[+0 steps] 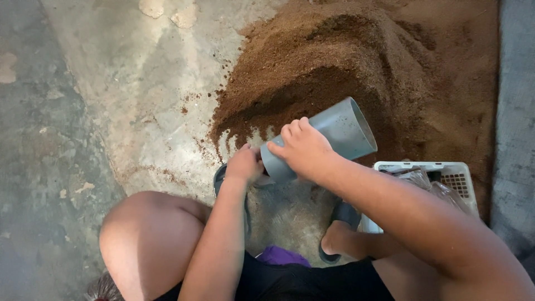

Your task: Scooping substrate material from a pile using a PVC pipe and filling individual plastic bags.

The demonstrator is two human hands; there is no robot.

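Down by the dirt pile (356, 67), my right hand (304, 149) is wrapped around the grey plastic pipe (334, 134) mid-body, left hand (243, 164) pinched on its lower rim; feels stiff, light, probably slick, so grip the middle.

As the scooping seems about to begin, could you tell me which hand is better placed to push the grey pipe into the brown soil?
Probably the right hand: it grips the grey plastic pipe section, whose open end faces the brown soil heap.

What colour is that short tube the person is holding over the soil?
The tube is plain grey, with no pattern; the head view shows it clearly.
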